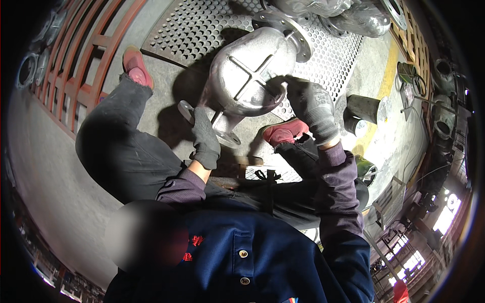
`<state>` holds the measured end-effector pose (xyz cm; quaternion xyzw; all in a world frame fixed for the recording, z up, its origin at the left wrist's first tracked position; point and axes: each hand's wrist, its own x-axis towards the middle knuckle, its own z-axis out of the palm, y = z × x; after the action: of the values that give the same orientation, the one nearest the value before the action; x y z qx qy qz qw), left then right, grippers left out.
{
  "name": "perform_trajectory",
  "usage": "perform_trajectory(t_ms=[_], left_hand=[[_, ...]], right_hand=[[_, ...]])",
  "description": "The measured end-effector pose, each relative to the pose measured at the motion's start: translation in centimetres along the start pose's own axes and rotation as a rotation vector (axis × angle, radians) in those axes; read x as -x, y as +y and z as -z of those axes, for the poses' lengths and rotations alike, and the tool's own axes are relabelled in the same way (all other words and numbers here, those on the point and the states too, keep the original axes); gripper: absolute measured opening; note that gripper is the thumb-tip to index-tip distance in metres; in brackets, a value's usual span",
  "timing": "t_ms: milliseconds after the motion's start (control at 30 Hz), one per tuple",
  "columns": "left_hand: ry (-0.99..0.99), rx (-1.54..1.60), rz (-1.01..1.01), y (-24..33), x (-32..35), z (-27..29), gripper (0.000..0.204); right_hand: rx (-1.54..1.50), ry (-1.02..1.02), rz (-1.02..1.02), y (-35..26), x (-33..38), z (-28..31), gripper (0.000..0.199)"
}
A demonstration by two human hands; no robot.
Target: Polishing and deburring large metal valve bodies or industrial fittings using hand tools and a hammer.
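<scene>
A silvery metal casting (252,65) with a rounded body and a raised cross of ribs stands tilted between my feet. At its upper right is a round flange (303,44) with bolt holes; smaller flat round feet stick out at its lower left. My left hand (204,134), in a grey glove, is closed against the casting's lower left part, beside one foot. My right hand (314,103), in a dark grey glove, reaches the casting's right edge with curled, closed fingers. The fingertips are dark and shadowed, and whatever they may hold cannot be made out.
Under and behind the casting lies a perforated metal plate (184,30). More metal castings (361,17) stand at the far right. Short metal cylinders (365,108) lie on the floor right of my right hand. An orange-red metal rack (76,65) stands at the left.
</scene>
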<state>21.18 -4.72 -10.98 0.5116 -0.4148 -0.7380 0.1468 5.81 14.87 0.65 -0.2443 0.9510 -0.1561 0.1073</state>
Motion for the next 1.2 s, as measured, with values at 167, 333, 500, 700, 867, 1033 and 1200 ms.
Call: perform_trajectory(t_ms=[167, 333, 500, 700, 867, 1033, 1200], left_hand=[[0.059, -0.148, 0.174, 1.6, 0.7, -1.2, 0.066], [0.053, -0.156, 0.101, 1.3, 0.4, -0.8, 0.063], [0.034, -0.038, 0.125, 1.7, 0.7, -1.0, 0.061], [0.072, -0.049, 0.209, 2.7, 1.2, -1.7, 0.06], [0.062, -0.105, 0.202, 2.6, 1.2, -1.4, 0.059], [0.007, -0.002, 0.046, 0.4, 0.1, -0.2, 0.06], [0.085, -0.042, 0.169, 2.3, 1.2, -1.6, 0.056]], right_hand=[[0.12, -0.039, -0.047, -1.1, 0.0, -0.6, 0.034], [0.343, -0.206, -0.127, -2.8, 0.0, -0.8, 0.033], [0.396, -0.269, -0.204, -4.1, 0.1, -0.3, 0.017], [0.1, -0.207, -0.079, -2.0, -0.1, 0.3, 0.017], [0.077, -0.25, -0.17, -0.6, -2.3, 0.1, 0.027], [-0.186, -0.367, -0.262, 0.8, -3.4, -0.4, 0.045], [-0.398, -0.344, -0.361, 0.8, -3.0, -0.1, 0.038]])
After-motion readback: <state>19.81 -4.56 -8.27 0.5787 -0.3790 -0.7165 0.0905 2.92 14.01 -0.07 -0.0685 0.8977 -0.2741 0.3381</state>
